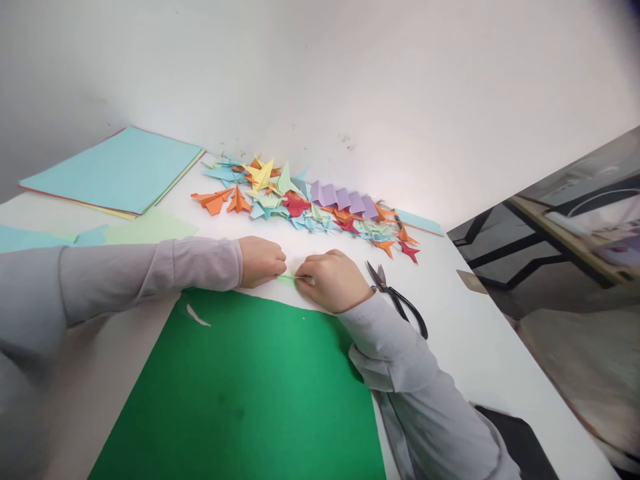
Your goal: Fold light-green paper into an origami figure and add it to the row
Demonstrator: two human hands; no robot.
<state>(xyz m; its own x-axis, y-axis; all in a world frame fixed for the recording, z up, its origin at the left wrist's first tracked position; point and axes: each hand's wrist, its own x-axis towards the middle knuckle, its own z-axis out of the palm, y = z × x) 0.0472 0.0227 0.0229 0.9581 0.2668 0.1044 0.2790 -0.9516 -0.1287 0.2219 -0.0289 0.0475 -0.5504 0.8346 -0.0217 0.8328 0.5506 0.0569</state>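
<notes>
Pinching a small light-green paper piece [287,278] between closed fingers: left hand [263,260] gripping one end, right hand [334,280] the other. Held low over the white table [465,320], just beyond the far edge of the dark-green sheet [245,393]. Probably mid-fold — largely hidden by the fingers, so impossible to tell how many creases in.

Done, by the look of it: a long heap of origami figures [263,175] in yellow, orange, blue, green and red along the wall [320,80], with purple pleated paper [340,199] on top. Left unfolded: a stack of coloured sheets [120,167] at far left, plus loose pale-green paper [150,227] beside the left sleeve [125,277].

On the dark-green sheet, a white scrap [199,316]. Likeliest to get in the way: black-handled scissors [384,287], blades slightly parted, just beside the right sleeve [400,353].
</notes>
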